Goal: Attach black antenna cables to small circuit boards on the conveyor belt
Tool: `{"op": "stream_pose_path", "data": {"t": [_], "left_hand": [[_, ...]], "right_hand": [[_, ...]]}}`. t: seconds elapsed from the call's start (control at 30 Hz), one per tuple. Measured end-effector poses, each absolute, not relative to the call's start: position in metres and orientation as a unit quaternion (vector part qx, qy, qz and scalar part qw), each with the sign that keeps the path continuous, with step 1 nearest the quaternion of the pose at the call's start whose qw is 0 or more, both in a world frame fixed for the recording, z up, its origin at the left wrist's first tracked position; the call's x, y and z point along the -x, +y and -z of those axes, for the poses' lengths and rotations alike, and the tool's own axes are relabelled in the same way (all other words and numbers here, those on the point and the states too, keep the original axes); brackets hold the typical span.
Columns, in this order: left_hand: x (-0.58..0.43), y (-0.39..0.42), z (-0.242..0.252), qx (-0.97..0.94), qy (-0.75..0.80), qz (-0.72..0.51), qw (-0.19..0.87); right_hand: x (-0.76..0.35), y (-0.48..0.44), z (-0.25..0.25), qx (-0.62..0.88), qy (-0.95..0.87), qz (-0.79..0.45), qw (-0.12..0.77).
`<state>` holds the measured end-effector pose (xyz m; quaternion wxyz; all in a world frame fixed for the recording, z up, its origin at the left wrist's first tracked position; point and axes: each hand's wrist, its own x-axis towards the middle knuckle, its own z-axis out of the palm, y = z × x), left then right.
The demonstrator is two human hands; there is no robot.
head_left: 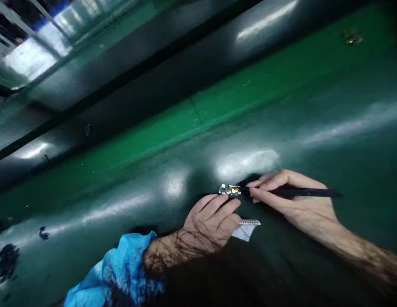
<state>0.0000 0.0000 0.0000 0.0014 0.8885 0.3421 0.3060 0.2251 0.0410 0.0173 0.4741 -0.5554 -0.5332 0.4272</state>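
A small dark circuit board, with a yellow patch and white marks, sits at the fingertips of my left hand. That hand's fingers are closed together along the board's near edge. From beneath its lower side sticks out a white paper strip with a row of small dark marks; how it is held is hidden. My right hand grips slim black tweezers like a pen, the fingers pinched near the front end. Their tip points left at the board's right side; whether it touches cannot be made out.
Under both hands lies a shiny green work surface. Beyond it run a brighter green band and a dark ledge. Dark scraps lie at the lower left. A small blurred item is at the upper right.
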Motion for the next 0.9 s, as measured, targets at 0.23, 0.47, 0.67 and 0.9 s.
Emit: {"op": "stream_pose_path", "data": {"t": [0.23,0.47,0.67,0.9], "left_hand": [[0.001,-0.007,-0.007,-0.9,0.361,-0.246,0.008],[0.005,-0.01,-0.005,-0.904,0.363,-0.222,0.039],[0.003,-0.008,-0.006,-0.895,0.37,-0.244,0.053],[0.004,-0.011,-0.001,-0.905,0.36,-0.221,0.059]], "right_hand": [[-0.23,0.021,-0.018,0.549,-0.538,-0.421,0.482],[-0.226,0.025,-0.011,0.561,-0.536,-0.435,0.456],[-0.227,0.025,-0.01,0.566,-0.534,-0.443,0.446],[-0.224,0.026,-0.004,0.564,-0.531,-0.441,0.453]]}}
